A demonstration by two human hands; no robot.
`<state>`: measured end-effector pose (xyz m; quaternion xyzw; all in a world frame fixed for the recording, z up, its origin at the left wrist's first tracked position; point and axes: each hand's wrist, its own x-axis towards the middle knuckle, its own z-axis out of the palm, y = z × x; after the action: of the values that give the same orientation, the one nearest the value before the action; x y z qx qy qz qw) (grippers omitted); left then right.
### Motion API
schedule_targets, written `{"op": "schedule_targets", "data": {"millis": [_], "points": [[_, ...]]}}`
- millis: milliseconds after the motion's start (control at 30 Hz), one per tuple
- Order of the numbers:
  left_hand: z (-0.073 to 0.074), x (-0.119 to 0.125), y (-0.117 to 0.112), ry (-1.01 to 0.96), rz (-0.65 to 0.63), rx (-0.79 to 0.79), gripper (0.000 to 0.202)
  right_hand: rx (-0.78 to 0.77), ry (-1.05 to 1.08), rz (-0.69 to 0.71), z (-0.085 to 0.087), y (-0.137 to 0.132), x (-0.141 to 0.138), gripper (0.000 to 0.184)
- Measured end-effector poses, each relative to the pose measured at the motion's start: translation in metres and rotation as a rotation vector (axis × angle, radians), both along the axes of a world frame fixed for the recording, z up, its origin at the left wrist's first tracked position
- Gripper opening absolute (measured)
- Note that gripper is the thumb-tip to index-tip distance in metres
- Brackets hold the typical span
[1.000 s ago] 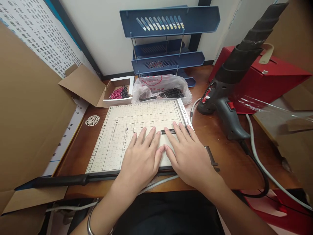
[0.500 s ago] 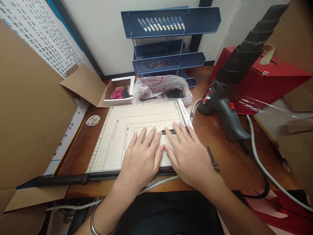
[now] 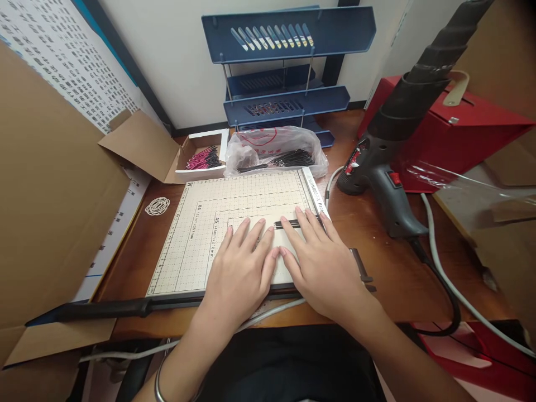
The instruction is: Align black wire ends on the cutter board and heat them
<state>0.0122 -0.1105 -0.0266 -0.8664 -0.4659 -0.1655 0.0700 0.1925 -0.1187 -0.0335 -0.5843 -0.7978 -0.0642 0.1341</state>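
Both hands rest palm down on the paper cutter (image 3: 188, 240), a cream board printed with a measuring grid. My left hand (image 3: 240, 259) lies flat near the middle of the board, fingers spread, with nothing in it. My right hand (image 3: 320, 257) is also flat and spread, its fingertips over a few short black wires (image 3: 288, 224) lying side by side at the board's right. The fingers hide part of these wires. The two thumbs nearly touch. Along the near edge runs the cutter's blade arm, ending in a black handle (image 3: 106, 309) at the left.
Behind the cutter are a box of pink and black wires (image 3: 205, 159) and a plastic bag (image 3: 276, 151) holding black ones. A heat gun (image 3: 385, 151) stands on the right before a red box (image 3: 473, 128). Coiled white cord (image 3: 158, 206) lies left; a blue rack (image 3: 288, 36) rises behind.
My hands stay in place on the board and the wires. Only the camera view has shifted slightly.
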Motion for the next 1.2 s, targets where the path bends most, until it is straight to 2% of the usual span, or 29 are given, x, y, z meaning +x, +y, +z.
{"op": "schedule_targets", "data": {"millis": [1200], "points": [[-0.0008,-0.0008,-0.0004,-0.061,-0.002,-0.008,0.038,-0.012,0.007,0.003,0.0018,-0.001,0.0004,0.056]]}}
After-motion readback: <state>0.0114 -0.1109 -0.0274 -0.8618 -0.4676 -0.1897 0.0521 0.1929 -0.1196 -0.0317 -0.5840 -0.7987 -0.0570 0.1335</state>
